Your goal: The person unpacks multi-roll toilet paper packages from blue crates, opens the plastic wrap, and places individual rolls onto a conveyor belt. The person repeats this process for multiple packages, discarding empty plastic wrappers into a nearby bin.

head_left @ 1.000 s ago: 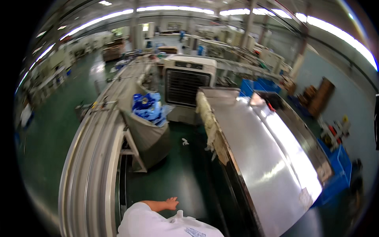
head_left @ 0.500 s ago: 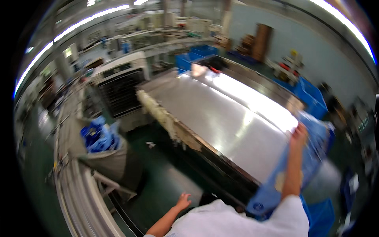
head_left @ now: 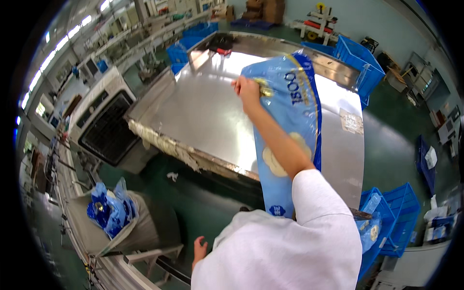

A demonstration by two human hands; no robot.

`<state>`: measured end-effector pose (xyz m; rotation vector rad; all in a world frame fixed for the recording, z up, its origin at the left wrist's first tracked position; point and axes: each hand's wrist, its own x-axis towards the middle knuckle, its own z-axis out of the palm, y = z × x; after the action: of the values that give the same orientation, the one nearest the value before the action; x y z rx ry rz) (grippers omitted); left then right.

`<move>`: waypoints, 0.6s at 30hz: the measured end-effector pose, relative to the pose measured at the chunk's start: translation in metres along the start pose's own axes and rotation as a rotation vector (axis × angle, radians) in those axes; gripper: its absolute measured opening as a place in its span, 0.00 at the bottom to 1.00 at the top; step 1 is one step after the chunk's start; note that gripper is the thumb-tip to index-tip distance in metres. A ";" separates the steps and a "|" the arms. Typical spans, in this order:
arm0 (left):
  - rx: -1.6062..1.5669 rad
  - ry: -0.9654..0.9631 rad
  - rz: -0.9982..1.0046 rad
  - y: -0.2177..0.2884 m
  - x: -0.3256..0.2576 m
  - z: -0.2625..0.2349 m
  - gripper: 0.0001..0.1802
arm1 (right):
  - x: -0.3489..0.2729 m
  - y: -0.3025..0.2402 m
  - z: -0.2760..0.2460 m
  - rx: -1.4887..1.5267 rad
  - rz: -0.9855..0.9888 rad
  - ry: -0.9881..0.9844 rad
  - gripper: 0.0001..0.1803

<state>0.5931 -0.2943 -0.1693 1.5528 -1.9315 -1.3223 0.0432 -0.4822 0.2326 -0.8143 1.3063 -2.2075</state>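
My right hand is closed on the left edge of a large blue printed plastic bag. The bag stretches from the far part of a shiny metal table back toward my body, with a dark blue strip down its right side. Part of it is hidden behind my right forearm. Low at my left side, beside the table, my left hand holds nothing and its fingers are slightly apart.
To my left stands a beige sack with crumpled blue bags on top. Blue crates holding bags sit at the near right, and another blue crate stands beyond the table. A white machine is at the left.
My right hand has moved left across the table, bringing the blue bag from the right edge over the metal top. My view has turned to the right. My left hand stays low.
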 end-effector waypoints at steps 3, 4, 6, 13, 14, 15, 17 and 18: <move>-0.005 0.002 -0.037 -0.009 0.014 -0.023 0.22 | 0.021 0.007 0.020 0.149 0.171 -0.050 0.13; -0.025 -0.008 -0.006 -0.004 0.024 -0.025 0.22 | 0.032 0.008 0.016 0.146 0.227 -0.061 0.12; -0.002 -0.063 -0.003 0.024 0.048 -0.035 0.22 | 0.042 -0.001 0.023 0.171 0.311 -0.050 0.09; -0.095 -0.342 0.319 0.053 0.186 -0.047 0.21 | 0.087 -0.006 0.040 0.193 0.346 -0.189 0.11; -0.182 -0.390 0.294 0.073 0.199 -0.052 0.22 | 0.091 -0.005 0.040 0.078 0.375 -0.270 0.13; -0.170 -0.467 0.276 0.089 0.218 -0.057 0.20 | 0.091 0.001 0.046 0.047 0.285 -0.226 0.16; -0.309 -0.590 0.206 0.116 0.244 -0.062 0.17 | 0.102 0.021 0.048 -0.007 0.315 -0.257 0.16; -0.274 -0.594 0.192 0.135 0.252 -0.067 0.17 | 0.101 0.030 0.058 -0.063 0.346 -0.234 0.16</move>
<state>0.4749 -0.5534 -0.0968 0.8781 -2.0278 -2.0148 0.0121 -0.5961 0.2540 -0.7759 1.2951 -1.7552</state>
